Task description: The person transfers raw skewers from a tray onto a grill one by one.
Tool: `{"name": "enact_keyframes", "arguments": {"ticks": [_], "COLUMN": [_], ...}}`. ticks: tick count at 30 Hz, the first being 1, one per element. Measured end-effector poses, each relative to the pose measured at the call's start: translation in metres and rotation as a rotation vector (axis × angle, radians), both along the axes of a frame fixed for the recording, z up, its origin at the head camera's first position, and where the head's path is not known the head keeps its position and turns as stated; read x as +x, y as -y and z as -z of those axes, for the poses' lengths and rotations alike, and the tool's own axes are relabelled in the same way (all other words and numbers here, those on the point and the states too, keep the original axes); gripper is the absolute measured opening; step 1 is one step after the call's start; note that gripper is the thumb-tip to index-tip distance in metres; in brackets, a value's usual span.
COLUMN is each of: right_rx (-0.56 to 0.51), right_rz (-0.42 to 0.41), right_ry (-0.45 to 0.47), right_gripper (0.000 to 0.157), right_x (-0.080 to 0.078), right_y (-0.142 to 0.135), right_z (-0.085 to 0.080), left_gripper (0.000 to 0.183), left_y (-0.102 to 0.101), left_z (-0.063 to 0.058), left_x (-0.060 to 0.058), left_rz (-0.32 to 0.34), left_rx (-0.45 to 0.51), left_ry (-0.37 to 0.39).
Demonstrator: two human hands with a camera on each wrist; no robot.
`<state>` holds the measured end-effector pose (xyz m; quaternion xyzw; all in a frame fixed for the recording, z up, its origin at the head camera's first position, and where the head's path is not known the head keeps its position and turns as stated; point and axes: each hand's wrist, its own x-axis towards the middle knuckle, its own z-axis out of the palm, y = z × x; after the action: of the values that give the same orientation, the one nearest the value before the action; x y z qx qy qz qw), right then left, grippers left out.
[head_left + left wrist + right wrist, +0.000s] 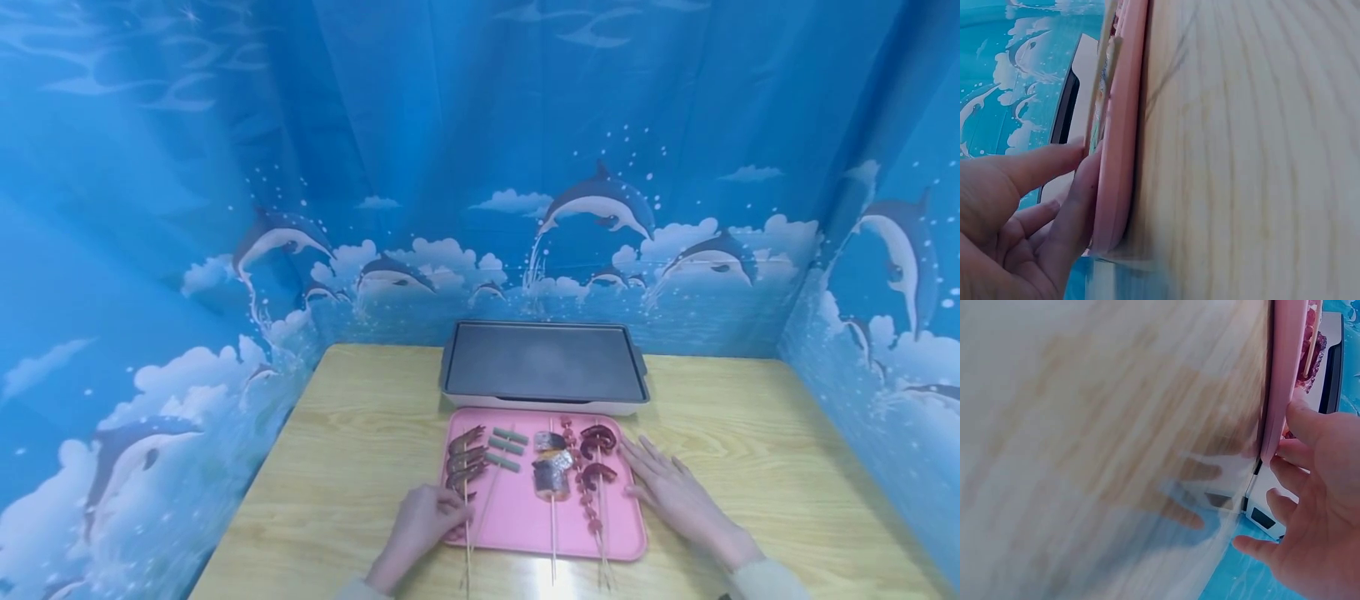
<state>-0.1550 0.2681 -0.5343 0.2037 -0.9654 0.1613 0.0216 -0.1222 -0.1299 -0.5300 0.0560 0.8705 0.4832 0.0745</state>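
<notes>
My left hand (431,518) is at the near left corner of a pink tray (517,521). Its thumb and forefinger pinch the wooden stick of the shrimp skewer (467,462); the left wrist view shows the stick (1099,94) between them, close above the tray rim. Beside the shrimp lies a skewer of green pieces (506,447). Along the tray's right edge rests my right hand (675,496), fingers spread and fairly straight. In the right wrist view its thumb (1304,419) lies against the tray rim (1285,369), near a skewer of dark red curled pieces (598,475).
Silver-skinned fish pieces (551,475) on a stick and a skewer of small reddish balls (581,479) lie on the tray. Directly behind the tray stands a dark flat griddle (543,358). Below is a wooden table (337,450); blue dolphin-print curtains (480,167) surround it.
</notes>
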Motion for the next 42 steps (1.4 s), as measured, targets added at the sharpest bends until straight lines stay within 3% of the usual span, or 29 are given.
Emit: {"name": "enact_keyframes", "arguments": {"ticks": [6, 12, 16, 21, 32, 42], "right_rx": [0.004, 0.002, 0.007, 0.003, 0.000, 0.010], "right_rz": [-0.005, 0.000, 0.007, 0.003, 0.010, -0.007], "right_ry": [-0.022, -0.014, 0.001, 0.001, 0.012, -0.029], "right_gripper": [0.062, 0.062, 0.062, 0.063, 0.063, 0.061], "right_x": [0.000, -0.001, -0.001, -0.002, -0.002, -0.001], "right_y": [0.001, 0.000, -0.001, -0.001, 0.000, 0.002], "right_z": [0.000, 0.001, 0.001, 0.003, -0.001, 0.000], "left_gripper": [0.014, 0.024, 0.030, 0.028, 0.031, 0.028], "left_y": [0.001, 0.004, 0.006, 0.007, 0.008, 0.011], "left_z": [-0.003, -0.003, -0.003, -0.004, -0.025, -0.043], "left_x": [0.001, 0.002, 0.004, 0.006, 0.009, -0.007], "left_rz": [-0.028, -0.008, 0.004, -0.014, -0.026, -0.032], "left_rx": [0.115, 0.256, 0.345, 0.392, 0.355, 0.284], "left_ry": [0.083, 0.175, 0.196, 0.203, 0.140, 0.051]}}
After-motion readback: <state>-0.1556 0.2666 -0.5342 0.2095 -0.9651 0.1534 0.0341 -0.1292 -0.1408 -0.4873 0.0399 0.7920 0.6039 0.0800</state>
